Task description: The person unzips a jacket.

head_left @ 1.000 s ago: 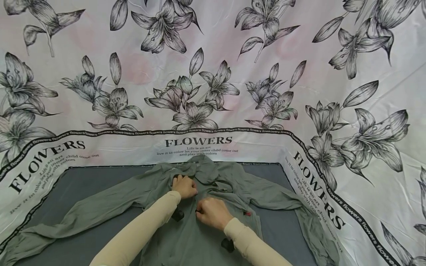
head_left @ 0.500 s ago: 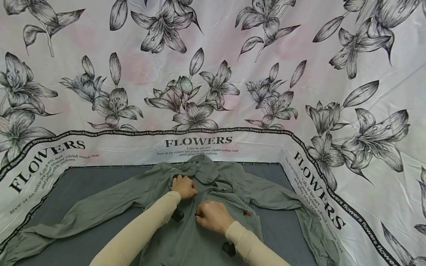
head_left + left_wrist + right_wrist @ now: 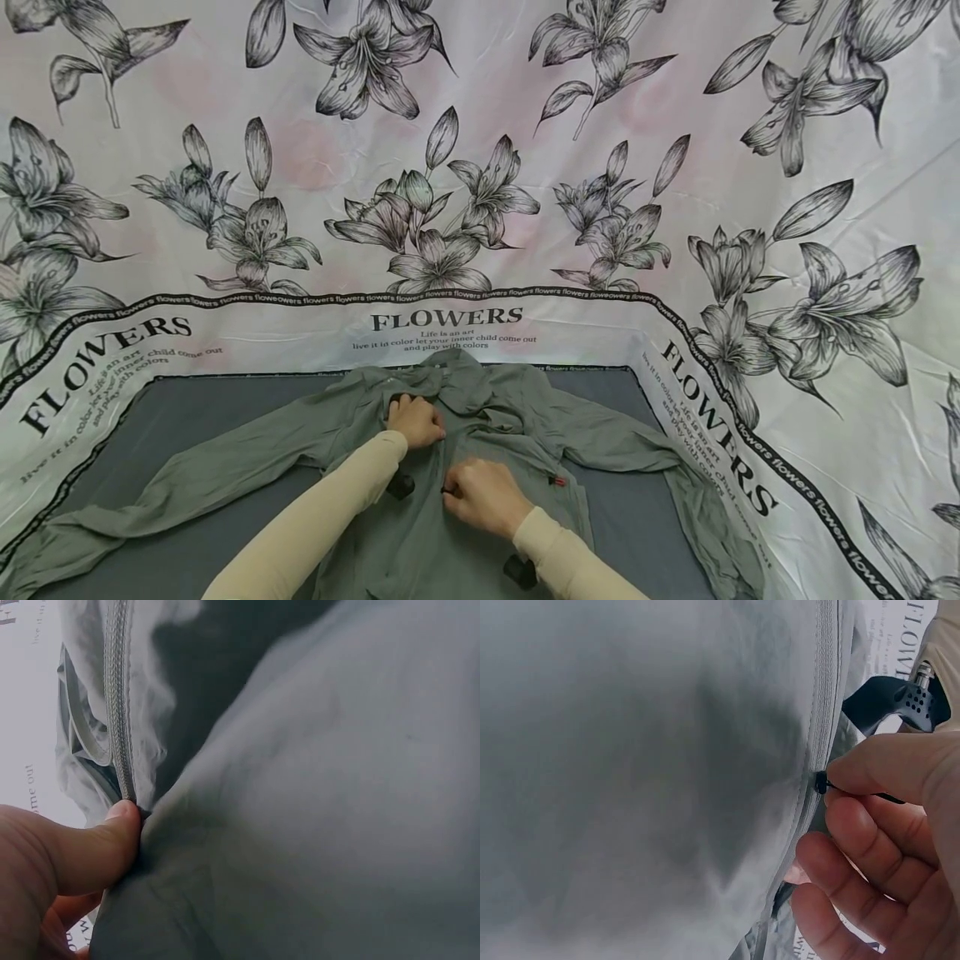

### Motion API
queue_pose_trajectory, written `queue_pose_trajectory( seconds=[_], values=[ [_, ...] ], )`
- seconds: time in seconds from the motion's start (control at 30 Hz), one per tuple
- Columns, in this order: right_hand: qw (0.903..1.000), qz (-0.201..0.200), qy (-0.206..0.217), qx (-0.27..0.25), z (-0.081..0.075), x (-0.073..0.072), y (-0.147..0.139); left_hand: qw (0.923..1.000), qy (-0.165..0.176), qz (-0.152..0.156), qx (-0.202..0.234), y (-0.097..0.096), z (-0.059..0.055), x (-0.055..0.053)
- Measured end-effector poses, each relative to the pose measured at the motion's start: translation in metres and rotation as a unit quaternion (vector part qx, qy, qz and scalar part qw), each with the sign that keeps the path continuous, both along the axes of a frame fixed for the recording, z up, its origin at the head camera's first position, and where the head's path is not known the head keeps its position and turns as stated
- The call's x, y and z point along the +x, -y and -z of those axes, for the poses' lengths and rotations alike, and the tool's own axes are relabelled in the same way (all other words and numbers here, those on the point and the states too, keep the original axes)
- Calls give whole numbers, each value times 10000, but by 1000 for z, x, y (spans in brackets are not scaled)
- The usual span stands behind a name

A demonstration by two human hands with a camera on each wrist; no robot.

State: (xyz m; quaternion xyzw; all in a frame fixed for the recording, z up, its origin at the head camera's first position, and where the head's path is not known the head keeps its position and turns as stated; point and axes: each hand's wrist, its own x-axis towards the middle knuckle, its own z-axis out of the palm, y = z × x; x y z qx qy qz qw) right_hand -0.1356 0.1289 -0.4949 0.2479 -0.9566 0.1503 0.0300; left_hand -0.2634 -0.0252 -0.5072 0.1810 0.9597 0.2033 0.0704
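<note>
A grey-green zip jacket [image 3: 420, 542] lies spread out, collar away from me and sleeves out to both sides. My left hand [image 3: 417, 422] pinches the jacket front below the collar; in the left wrist view its thumb presses the end of the visible zipper tape [image 3: 118, 697]. Lower down the front is my right hand [image 3: 487, 496]. Its thumb and index finger pinch a small black zipper pull [image 3: 821, 782], seen in the right wrist view, while the other fingers curl loosely. Zipper teeth [image 3: 825, 682] run along the cloth edge past the pull.
Beneath the jacket is a dark grey surface [image 3: 217, 408], bordered by white flower-printed cloth [image 3: 300, 325] that rises behind. A red tag [image 3: 557, 482] shows on the jacket's right side. Black wrist devices [image 3: 520, 571] hang below both forearms.
My right hand has slid a little down the jacket front, towards me and slightly right, still pinching the zipper pull. My left hand stays in place.
</note>
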Motion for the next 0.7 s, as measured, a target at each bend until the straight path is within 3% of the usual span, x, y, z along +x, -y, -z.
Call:
queue_pose_trajectory(
  seconds=[0.17,0.7],
  values=[
    [10000,71,8,1,3,6,-4,10000,-34,23,-15,2,-2,1],
    [9994,-343,18,56,-1,21,-6,10000,-50,10,-16,4,-4,4]
  ],
)
